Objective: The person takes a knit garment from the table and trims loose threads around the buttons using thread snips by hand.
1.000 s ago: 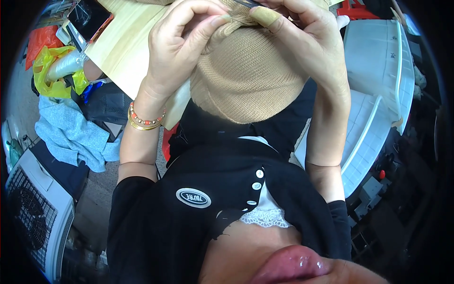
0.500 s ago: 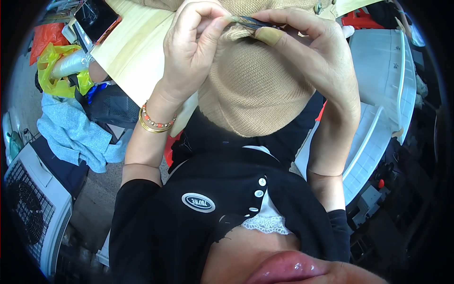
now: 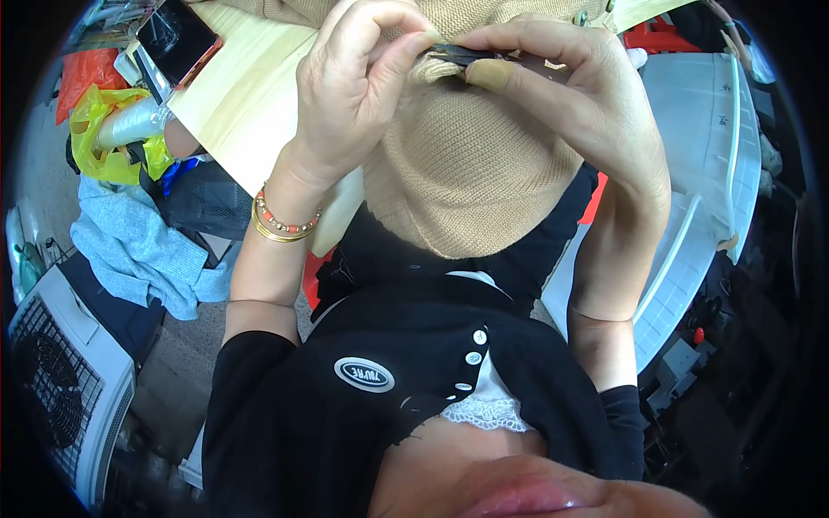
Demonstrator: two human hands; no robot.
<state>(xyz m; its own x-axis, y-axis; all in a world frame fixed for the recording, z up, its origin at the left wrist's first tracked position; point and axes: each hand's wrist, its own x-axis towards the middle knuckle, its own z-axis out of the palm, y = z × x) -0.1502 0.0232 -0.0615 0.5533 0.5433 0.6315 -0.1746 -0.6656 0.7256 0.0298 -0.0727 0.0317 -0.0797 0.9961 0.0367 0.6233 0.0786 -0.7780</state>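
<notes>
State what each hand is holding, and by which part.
Left hand: tan knit fabric, pinched at a bunched fold. Right hand: slim dark tool, held in the fingertips; they cover the gripped part, so exactly where can't be told.

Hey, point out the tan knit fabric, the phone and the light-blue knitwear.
Tan knit fabric [image 3: 484, 164], head view: its drooping lower part.
Phone [image 3: 179, 41], head view: its dark screen.
Light-blue knitwear [image 3: 142, 246], head view: its rumpled middle.

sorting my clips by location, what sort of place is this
Perhaps a small garment workshop: there is tan knitwear by a pale wooden table, with large plastic tubs on the right.
</notes>
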